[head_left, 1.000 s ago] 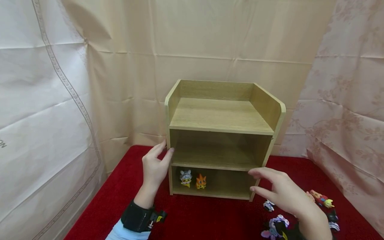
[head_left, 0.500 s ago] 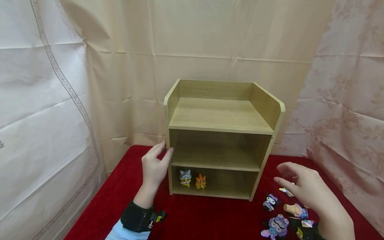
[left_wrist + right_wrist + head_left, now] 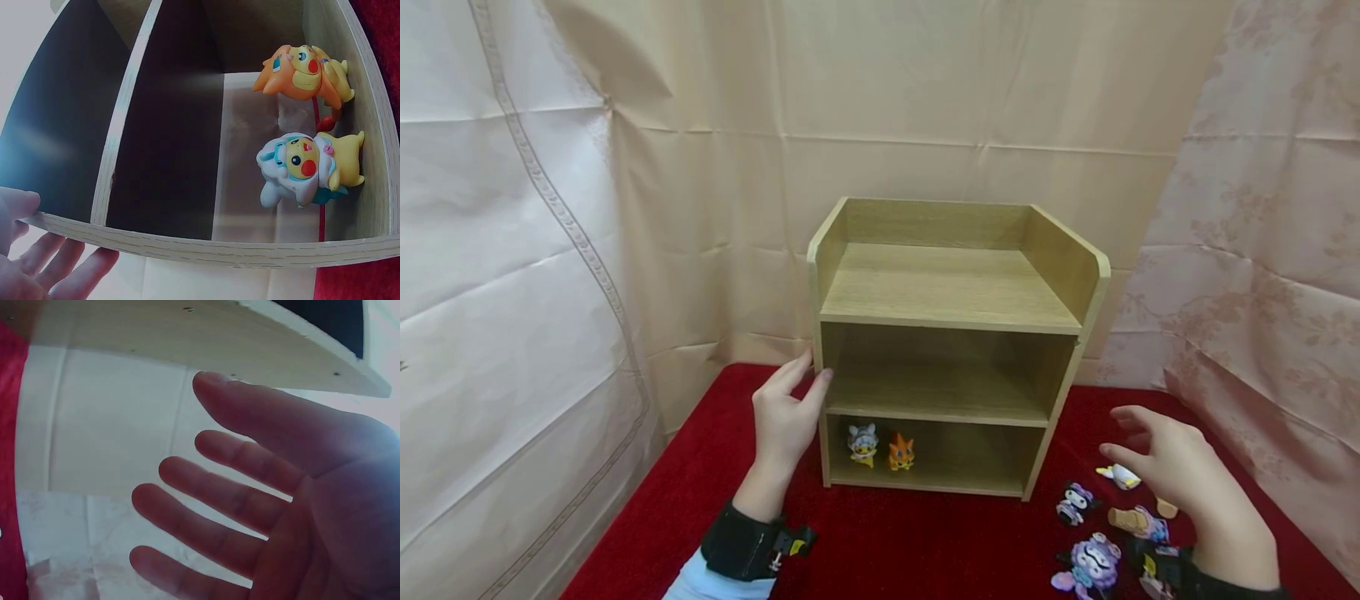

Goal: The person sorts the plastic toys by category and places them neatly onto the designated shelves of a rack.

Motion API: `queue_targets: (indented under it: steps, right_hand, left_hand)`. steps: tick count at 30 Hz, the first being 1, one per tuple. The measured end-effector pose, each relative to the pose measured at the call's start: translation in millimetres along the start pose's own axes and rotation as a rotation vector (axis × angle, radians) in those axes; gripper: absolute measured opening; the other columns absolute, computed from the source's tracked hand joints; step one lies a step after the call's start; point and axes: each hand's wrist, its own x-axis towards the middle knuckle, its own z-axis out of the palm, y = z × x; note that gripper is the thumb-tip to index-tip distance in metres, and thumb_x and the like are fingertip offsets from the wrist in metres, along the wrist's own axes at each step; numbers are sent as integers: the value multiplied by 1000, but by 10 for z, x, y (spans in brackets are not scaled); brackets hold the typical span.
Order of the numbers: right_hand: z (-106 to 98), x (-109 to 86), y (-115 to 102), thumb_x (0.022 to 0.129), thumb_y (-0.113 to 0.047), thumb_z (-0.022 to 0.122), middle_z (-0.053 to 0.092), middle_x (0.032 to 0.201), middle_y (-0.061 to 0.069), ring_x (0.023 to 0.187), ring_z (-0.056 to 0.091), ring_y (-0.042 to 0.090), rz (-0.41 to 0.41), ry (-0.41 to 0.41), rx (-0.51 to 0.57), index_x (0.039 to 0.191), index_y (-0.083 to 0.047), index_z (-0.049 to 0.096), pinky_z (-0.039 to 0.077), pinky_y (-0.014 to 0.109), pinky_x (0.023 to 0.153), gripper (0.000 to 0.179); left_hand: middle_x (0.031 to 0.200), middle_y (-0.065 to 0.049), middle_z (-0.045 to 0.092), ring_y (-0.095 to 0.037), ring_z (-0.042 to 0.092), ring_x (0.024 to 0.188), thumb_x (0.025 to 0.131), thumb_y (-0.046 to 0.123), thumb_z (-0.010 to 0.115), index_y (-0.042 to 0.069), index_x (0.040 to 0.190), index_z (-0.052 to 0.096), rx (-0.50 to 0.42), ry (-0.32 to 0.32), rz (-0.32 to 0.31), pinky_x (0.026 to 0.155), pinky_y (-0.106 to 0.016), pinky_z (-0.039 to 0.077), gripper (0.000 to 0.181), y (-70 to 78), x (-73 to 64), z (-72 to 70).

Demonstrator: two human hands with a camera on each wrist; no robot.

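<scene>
My left hand point(image 3: 784, 414) holds the left side panel of a small wooden shelf point(image 3: 955, 321), thumb at the front edge and fingers along the outside. In the left wrist view, two toy figures stand in the bottom compartment: a yellow one in a white hood point(image 3: 306, 164) and one in an orange hood point(image 3: 303, 72). My right hand point(image 3: 1187, 467) hovers to the right of the shelf with nothing in it, fingers spread and slightly bent. Near it on the cloth lie a white-and-yellow figure point(image 3: 1120, 476), a tan-and-blue figure point(image 3: 1140, 523) and a black-and-white figure point(image 3: 1075, 503).
A purple figure point(image 3: 1092, 563) lies at the front right of the red cloth point(image 3: 940, 542). Part of another tan figure point(image 3: 1167, 508) shows beside my right wrist. Beige fabric point(image 3: 910, 100) hangs behind the shelf, with pale fabric at both sides.
My right hand has moved from the shelf's right front edge out to the right, above the loose figures, uncovering several of them. My left hand has stayed on the side panel.
</scene>
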Motion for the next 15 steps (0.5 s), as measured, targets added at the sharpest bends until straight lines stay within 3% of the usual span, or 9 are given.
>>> queue_targets:
  steps: [6,15]
  right_hand:
    - [29,64,143,87,-32,82,67,112,31,94,68,41,41,-69,-30,127,9,59,54,62,78,62]
    - [69,151,367,84,-30,83,64,117,34,108,59,53,90,-206,-80,128,9,59,49,66,80,64]
  left_hand:
    - [121,-13,72,-22,71,105,87,2,80,0,128,69,-9,-6,-8,86,-38,58,42,6,8,-5]
    - [121,-13,72,-23,71,104,87,2,80,-1,128,69,-13,-5,-3,84,-43,59,43,6,3,-8]
